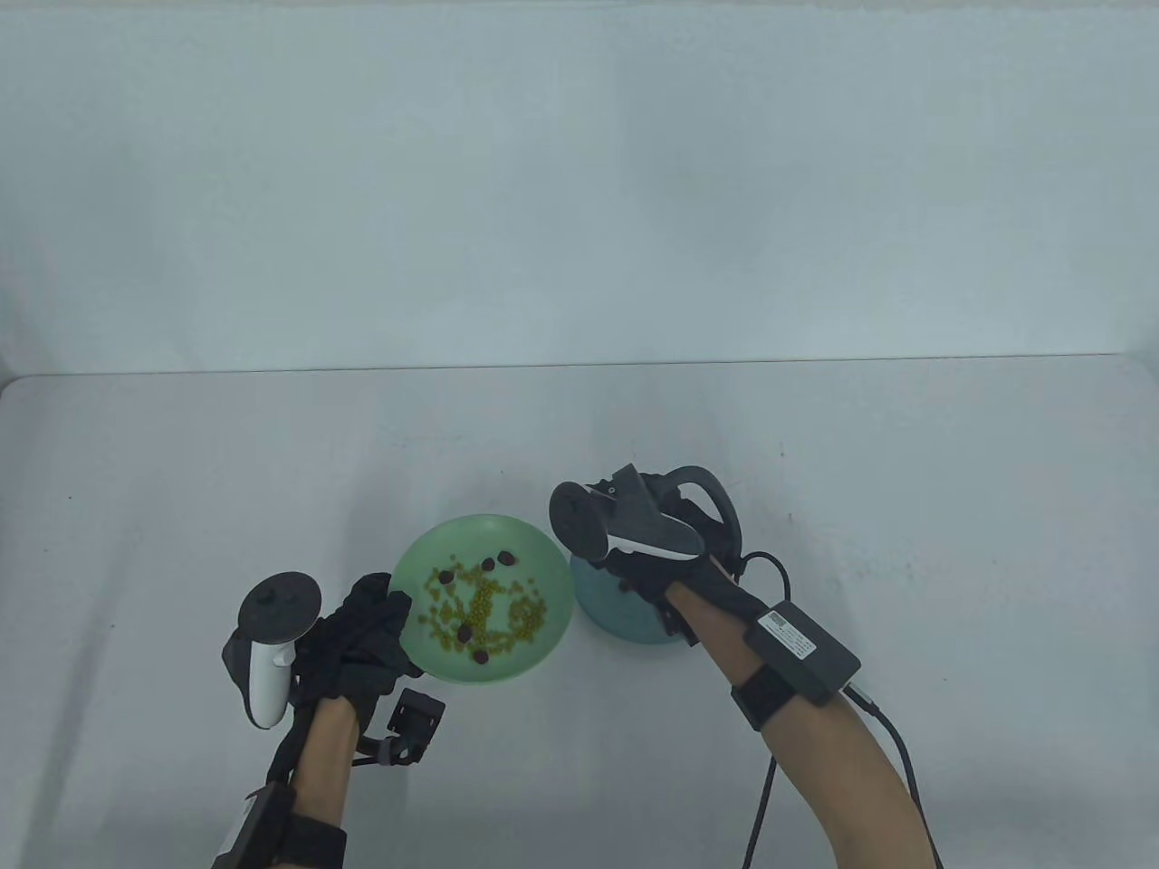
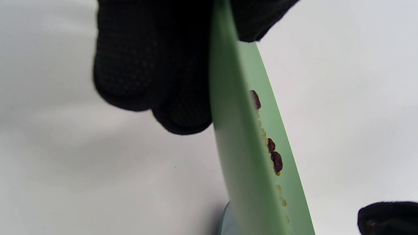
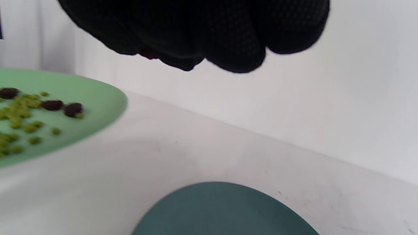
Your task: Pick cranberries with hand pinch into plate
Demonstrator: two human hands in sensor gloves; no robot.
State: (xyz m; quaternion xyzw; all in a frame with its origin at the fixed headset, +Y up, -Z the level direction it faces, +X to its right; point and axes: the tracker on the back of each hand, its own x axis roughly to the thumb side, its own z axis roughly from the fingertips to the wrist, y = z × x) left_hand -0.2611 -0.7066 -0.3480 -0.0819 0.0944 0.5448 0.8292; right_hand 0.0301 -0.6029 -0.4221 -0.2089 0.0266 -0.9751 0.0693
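Note:
A light green plate [image 1: 543,561] holds several small green beans and several dark red cranberries [image 1: 501,559]. My left hand [image 1: 391,615] grips this plate's left rim, thumb on top and fingers beneath, as the left wrist view [image 2: 212,49] shows. A teal plate [image 1: 634,625] sits just right of the green one. My right hand [image 1: 625,575] hovers over the teal plate, its fingers mostly hidden by the tracker. In the right wrist view its bunched fingertips [image 3: 196,49] pinch a small dark red cranberry [image 3: 148,54] above the teal plate [image 3: 222,209].
The two plates touch or nearly touch near the table's front middle. A black cable [image 1: 896,742] runs along my right forearm. The white table [image 1: 815,434] stretches back to a white wall.

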